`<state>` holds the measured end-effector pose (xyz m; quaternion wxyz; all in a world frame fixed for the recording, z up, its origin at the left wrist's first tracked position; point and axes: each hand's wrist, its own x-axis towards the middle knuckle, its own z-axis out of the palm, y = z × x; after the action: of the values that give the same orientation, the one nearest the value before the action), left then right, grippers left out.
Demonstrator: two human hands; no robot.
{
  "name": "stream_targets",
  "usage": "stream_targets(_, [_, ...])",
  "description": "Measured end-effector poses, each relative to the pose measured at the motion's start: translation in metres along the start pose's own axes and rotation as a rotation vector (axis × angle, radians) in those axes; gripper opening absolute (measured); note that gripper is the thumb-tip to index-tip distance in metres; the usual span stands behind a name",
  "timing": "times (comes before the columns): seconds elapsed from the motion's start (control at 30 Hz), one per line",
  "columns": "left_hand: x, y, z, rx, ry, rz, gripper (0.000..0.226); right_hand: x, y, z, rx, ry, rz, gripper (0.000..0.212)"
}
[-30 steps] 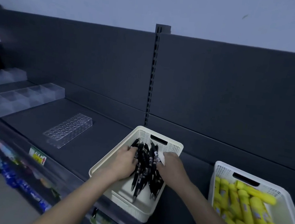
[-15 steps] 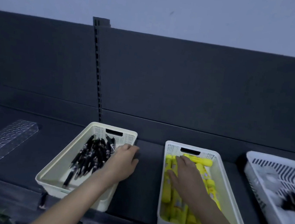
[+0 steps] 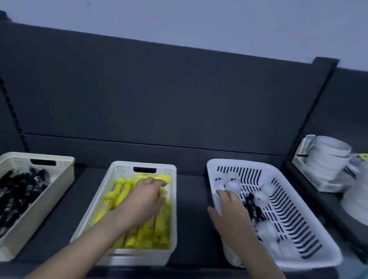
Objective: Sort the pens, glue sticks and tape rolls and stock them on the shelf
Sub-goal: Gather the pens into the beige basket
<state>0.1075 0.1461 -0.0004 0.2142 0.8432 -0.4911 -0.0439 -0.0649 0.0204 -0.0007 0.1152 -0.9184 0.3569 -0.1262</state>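
On the dark shelf (image 3: 192,220) three baskets stood in a row. At the left was a cream basket (image 3: 39,156), and many black pens (image 3: 11,193) lay in it in a loose heap. In the middle, a little apart from it, stood a pale basket (image 3: 124,169) full of yellow glue sticks (image 3: 112,200), most of them lying side by side and pointing far and near.

The left hand (image 3: 144,199) was over this middle basket, palm down. Its fingers were bent down onto the glue sticks at the far end. I cannot tell if they gripped one or only touched them.

To the right stood a white slotted basket (image 3: 244,163), turned at an angle. White tape rolls (image 3: 266,230) lay in it, mixed with a few black pens (image 3: 253,207).

The right hand (image 3: 231,216) reached over the near left rim of this basket. Its fingers were nearly straight and the thumb was spread to the left. The fingertips rested on a white roll at the left side, and nothing was gripped.

At the far right, on the next part of the shelf, stacks of white rolls (image 3: 327,160) stood, blurred.
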Motion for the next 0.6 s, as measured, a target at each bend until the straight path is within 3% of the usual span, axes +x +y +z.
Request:
stream_targets(0.2, [0.023,0.101,0.051,-0.028,-0.037,0.055,0.042,-0.009,0.116,-0.042,0.098,-0.038,0.121,0.046])
stream_targets(0.43, [0.044,0.159,0.080,0.048,-0.305,0.045,0.032,-0.003,0.165,-0.041,0.128,-0.356,0.080,0.045])
stream_targets(0.57, [0.057,0.173,0.088,0.141,-0.477,0.045,0.041,0.015,0.163,-0.023,0.102,-0.470,0.004,0.011])
stream_targets(0.6, [0.059,0.174,0.089,0.171,-0.511,0.054,0.046,0.017,0.162,-0.020,0.085,-0.484,-0.004,0.010])
